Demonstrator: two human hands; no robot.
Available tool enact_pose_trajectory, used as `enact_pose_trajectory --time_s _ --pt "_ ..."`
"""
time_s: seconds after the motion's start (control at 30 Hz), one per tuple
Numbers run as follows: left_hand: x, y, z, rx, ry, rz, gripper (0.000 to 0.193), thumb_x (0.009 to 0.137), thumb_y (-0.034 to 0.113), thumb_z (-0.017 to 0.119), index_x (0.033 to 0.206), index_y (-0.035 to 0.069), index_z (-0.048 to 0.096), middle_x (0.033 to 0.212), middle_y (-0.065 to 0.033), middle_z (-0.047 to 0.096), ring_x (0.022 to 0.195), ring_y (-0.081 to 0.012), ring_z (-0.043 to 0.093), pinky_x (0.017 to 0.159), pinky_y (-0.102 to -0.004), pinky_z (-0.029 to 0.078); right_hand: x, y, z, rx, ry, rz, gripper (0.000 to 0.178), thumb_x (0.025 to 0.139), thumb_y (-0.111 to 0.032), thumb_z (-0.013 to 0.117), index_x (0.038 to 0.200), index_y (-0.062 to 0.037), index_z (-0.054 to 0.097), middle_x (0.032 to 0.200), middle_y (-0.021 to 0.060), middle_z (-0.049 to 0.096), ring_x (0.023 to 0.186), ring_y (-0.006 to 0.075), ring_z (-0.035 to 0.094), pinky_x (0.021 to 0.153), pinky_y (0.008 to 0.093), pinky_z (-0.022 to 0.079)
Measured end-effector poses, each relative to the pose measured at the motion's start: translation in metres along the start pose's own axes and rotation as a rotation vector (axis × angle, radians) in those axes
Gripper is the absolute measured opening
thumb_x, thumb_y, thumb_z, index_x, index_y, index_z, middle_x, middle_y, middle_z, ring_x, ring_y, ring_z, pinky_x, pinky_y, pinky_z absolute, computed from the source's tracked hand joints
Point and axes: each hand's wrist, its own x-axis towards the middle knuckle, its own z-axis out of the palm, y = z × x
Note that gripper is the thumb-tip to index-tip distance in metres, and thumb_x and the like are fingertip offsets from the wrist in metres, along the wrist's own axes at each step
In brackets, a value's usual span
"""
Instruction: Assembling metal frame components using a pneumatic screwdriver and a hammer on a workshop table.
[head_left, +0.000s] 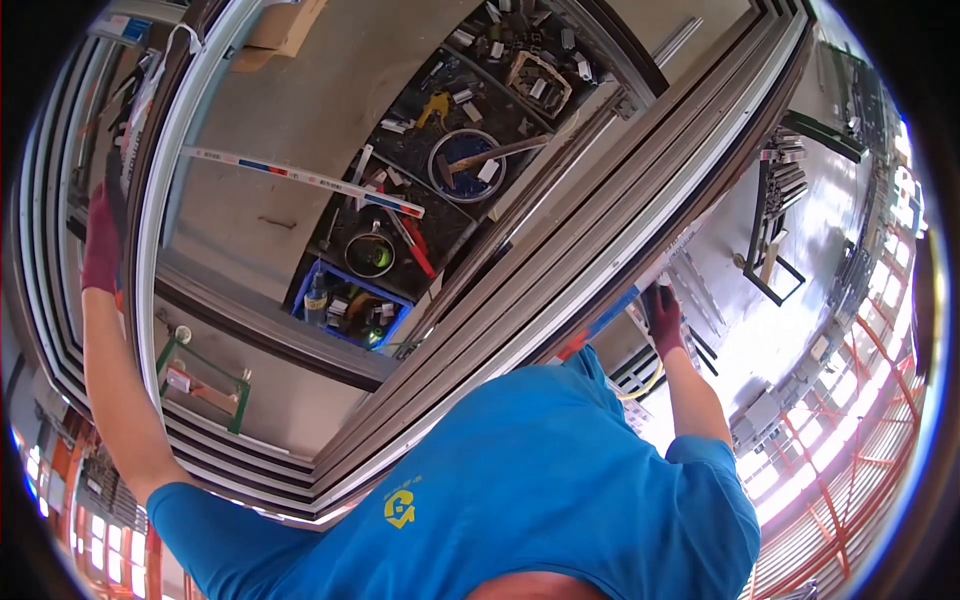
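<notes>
At the far left, my left hand (101, 240) wears a dark red glove and closes against a dark, narrow piece I cannot make out, just outside the frame's left bar. My right hand (663, 314), in a dark red and black glove, is closed beyond the frame's right side; whatever it grips is hidden. A blue and red strip (608, 322) runs along the frame close to that hand. Between my arms lies a stack of long brown and grey metal frames (560, 250) with white edges. Across the opening reaches a printed bar (300, 176) with a red end.
Inside the opening stands a black tool tray (462, 225) with a hammer (490, 160), a round tin (370, 254), a yellow tool (434, 108) and a blue bin (352, 303). A green trolley (205, 390) is at lower left, a dark metal rack (775, 215) at right, a cardboard box (280, 35) at top.
</notes>
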Motion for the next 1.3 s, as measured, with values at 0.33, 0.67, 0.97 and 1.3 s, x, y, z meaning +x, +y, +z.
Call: enact_pose_trajectory --time_s 0.33,0.67,0.97,1.3 --pt "-0.002 0.007 0.000 0.293 -0.053 -0.117 0.061 0.112 0.043 0.042 0.157 0.002 0.047 0.155 -0.0113 0.053 0.143 -0.0200 0.049 0.121 -0.0327 0.033 0.104 0.008 0.080 1.232 -0.327 0.267 0.054 0.105 -0.038 0.065 0.147 -0.0057 0.056 0.147 0.0168 0.058 0.136 0.0271 0.054 0.116 0.0417 0.046" --pt "-0.010 0.011 -0.073 0.717 0.147 0.191 0.042 0.111 0.024 0.047 0.141 0.000 0.063 0.130 -0.0138 0.072 0.122 -0.0228 0.066 0.105 -0.0325 0.049 0.145 -0.006 0.119 1.375 -0.363 0.152 0.051 0.105 -0.037 0.065 0.145 -0.0062 0.058 0.141 0.0157 0.061 0.130 0.0273 0.058 0.111 0.0416 0.049" --pt "-0.126 0.255 0.042 0.710 0.421 0.264 0.042 0.109 0.018 0.043 0.140 -0.003 0.062 0.134 -0.0208 0.069 0.125 -0.0293 0.067 0.106 -0.0382 0.051 0.165 -0.018 0.128 1.494 -0.401 0.010 0.048 0.105 -0.036 0.065 0.142 -0.0066 0.059 0.136 0.0148 0.064 0.125 0.0274 0.061 0.107 0.0415 0.052" --pt "-0.276 0.309 0.335 0.748 -0.457 0.053 0.049 0.083 0.031 0.079 0.119 0.005 0.060 0.101 -0.0197 0.065 0.091 -0.0417 0.067 0.077 -0.0516 0.053 0.141 -0.019 0.081 1.613 -0.345 -0.229 0.045 0.106 -0.036 0.065 0.140 -0.0070 0.061 0.130 0.0137 0.067 0.120 0.0276 0.065 0.103 0.0413 0.055"
